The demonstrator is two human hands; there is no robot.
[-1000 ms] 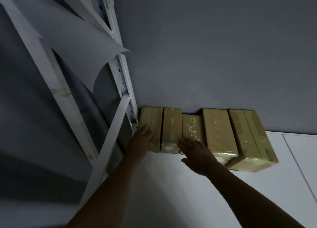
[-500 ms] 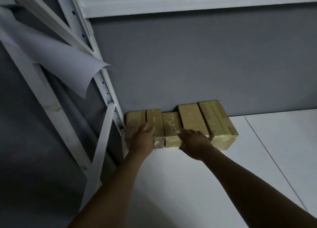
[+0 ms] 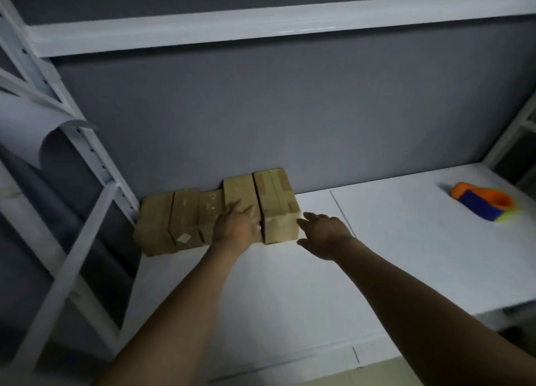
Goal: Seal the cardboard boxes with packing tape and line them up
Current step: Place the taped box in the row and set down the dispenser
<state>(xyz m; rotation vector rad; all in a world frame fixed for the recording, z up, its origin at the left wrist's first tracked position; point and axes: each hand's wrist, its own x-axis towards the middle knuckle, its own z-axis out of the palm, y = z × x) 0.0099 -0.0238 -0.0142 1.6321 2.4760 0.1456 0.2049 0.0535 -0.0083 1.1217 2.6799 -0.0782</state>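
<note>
Flat and spread, the left hand [image 3: 236,226] rests on the near end of the fourth box [image 3: 239,189], fingers straight and gripping nothing. The right hand [image 3: 322,232] is open too, its fingers stretched towards the front right corner of the fifth box [image 3: 275,194]. Whether the fingertips [image 3: 303,216] actually touch the cardboard cannot be told; it holds nothing.

Five taped cardboard boxes stand side by side in one row, pushed back against the grey wall [image 3: 290,110] on the white shelf board [image 3: 290,298]. From the left these are the leftmost box [image 3: 155,226], the second box [image 3: 184,220], the third box [image 3: 210,211], then the two under the hands. The last two rise higher than the other three. One orange and blue tape dispenser [image 3: 483,204] lies well apart to the right, blurred. One curled white sheet [image 3: 26,130] hangs off the white rack upright [image 3: 95,159] on the left, and one white beam [image 3: 261,25] runs overhead.

A second ago the left hand lay on the leftmost box and the right on the third. Half a second ago the left was at the second box. Both hands have since moved rightwards along the row, the five boxes keep their order, and the view has swung to take in the dispenser.
</note>
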